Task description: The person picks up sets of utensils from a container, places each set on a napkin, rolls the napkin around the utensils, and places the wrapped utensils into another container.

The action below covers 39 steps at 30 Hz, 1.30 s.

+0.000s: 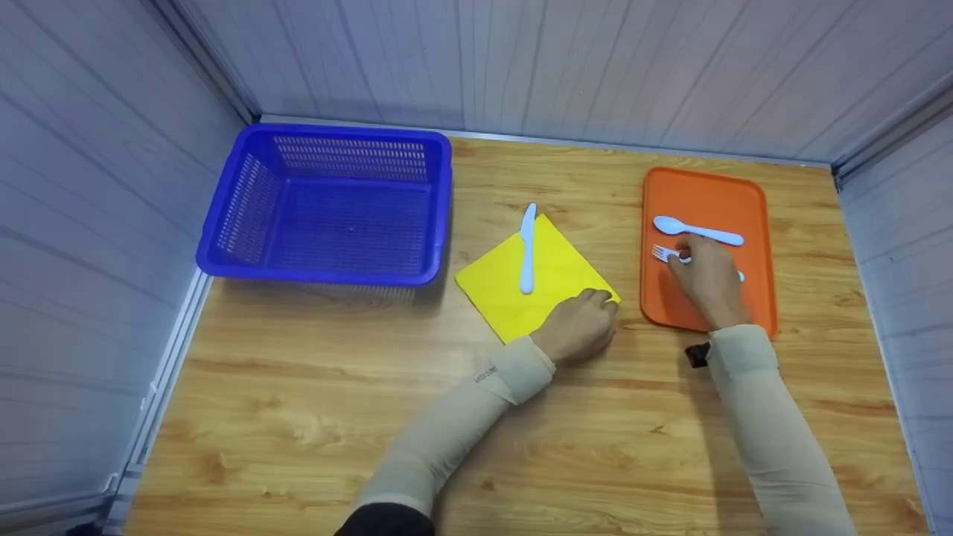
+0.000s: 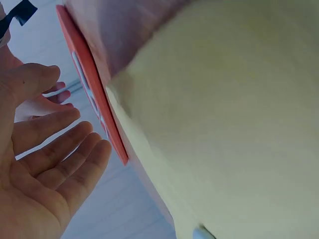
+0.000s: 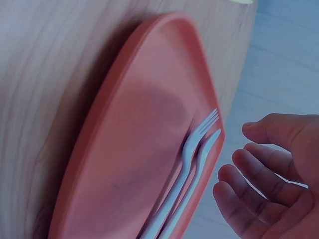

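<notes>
A yellow napkin (image 1: 488, 286) lies flat and turned cornerwise on the table, with a light-blue plastic knife (image 1: 527, 260) across it. Over the napkin's right corner is my left hand (image 1: 577, 326); its fingers look loosely bent in the left wrist view, with nothing held. To the right, an orange tray (image 1: 703, 195) carries a light-blue spoon (image 1: 711, 234) and a matching fork (image 3: 185, 159). My right hand (image 1: 711, 279) hovers over the fork, partly covering it from the head camera. The right wrist view shows its thumb and fingers apart, holding nothing.
A blue perforated basket (image 1: 335, 279) stands at the back left, near the wall. Pale panel walls (image 1: 491, 67) enclose the wooden table (image 1: 581, 447) at the back and both sides.
</notes>
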Available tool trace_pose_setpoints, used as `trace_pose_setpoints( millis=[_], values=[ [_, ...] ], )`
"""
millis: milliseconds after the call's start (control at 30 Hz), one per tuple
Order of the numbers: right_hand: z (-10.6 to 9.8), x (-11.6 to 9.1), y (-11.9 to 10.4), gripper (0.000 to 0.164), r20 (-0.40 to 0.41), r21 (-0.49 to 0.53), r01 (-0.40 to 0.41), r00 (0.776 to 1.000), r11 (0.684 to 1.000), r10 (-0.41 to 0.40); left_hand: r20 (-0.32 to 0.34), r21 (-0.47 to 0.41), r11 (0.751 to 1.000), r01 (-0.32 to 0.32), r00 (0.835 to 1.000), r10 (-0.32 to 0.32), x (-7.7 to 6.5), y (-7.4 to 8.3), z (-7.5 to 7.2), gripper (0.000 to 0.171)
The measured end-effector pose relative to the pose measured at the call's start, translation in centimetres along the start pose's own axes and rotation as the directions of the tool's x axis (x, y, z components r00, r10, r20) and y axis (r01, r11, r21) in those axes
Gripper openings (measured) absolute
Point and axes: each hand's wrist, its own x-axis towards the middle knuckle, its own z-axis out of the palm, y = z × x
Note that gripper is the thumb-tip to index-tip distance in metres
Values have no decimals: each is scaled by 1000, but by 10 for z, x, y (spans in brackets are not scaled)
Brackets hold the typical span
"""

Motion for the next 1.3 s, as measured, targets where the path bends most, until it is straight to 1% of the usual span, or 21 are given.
trace_pose_setpoints(
  millis=[100,267,333,433,533,600,667,733,800,967,1167,1300],
  values=[
    [-3,-1,11,28,6,2,-10,1000,1000,10,13,-27,999,-26,1000,26,9,7,4,30],
    [-5,1,25,25,-8,-4,-19,1000,1000,19,60,-64,997,-34,997,38,30,17,7,29],
    [-5,0,29,25,-11,-18,-24,1000,1000,24,87,-51,998,-41,995,45,38,20,8,28],
    [-4,1,34,23,-12,-34,-40,999,999,40,117,-2,998,-67,991,66,50,24,10,28],
    [-4,2,36,23,-5,-41,-46,999,998,45,141,43,995,-93,986,86,57,25,13,30],
    [-4,2,37,24,6,-51,-42,999,998,43,169,52,993,-106,981,96,60,26,16,30],
    [-4,3,38,24,13,-71,-34,999,997,35,194,43,993,-112,976,102,62,26,18,29],
    [-5,3,40,24,14,-91,-29,999,995,30,206,32,993,-115,973,106,64,27,20,27],
    [-6,3,42,23,7,-106,-25,1000,994,25,196,32,993,-116,975,107,65,28,21,26],
    [-4,5,43,22,10,-124,-16,1000,992,18,171,28,996,-88,982,82,66,27,21,26],
    [-1,9,45,21,19,-153,-23,999,988,26,201,10,996,-84,976,81,66,27,19,27],
    [1,11,47,21,26,-164,-13,1000,986,17,208,4,997,-81,975,79,65,28,18,27]
  ],
)
